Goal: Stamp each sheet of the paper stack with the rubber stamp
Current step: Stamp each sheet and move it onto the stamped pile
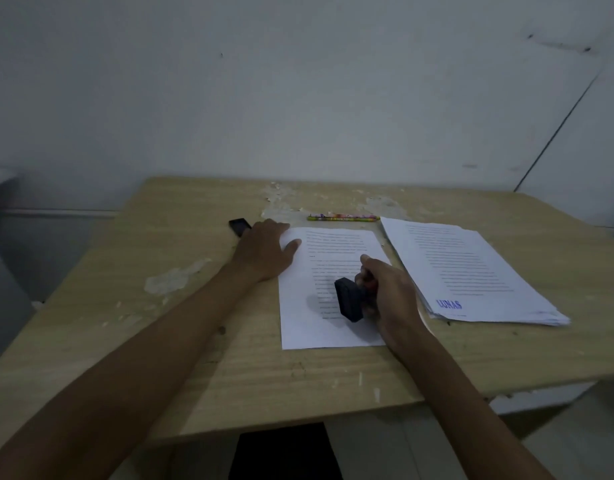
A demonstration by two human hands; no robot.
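A printed white sheet (309, 327) lies on the wooden table (194, 358) in front of me. My left hand (264, 251) rests flat on its upper left corner with the fingers spread. My right hand (388, 292) grips the handle of a black rubber stamp (347, 299), which is tilted a little above the sheet's lower middle, its base facing left. To the right lies a stack of printed sheets (471, 271); its top sheet bears a blue "LUNAS" mark at the lower left.
A small black ink pad (239, 226) sits just beyond my left hand. A colourful pencil (343, 217) lies behind the sheet. The table stands against a pale wall; its top is scuffed with peeled patches.
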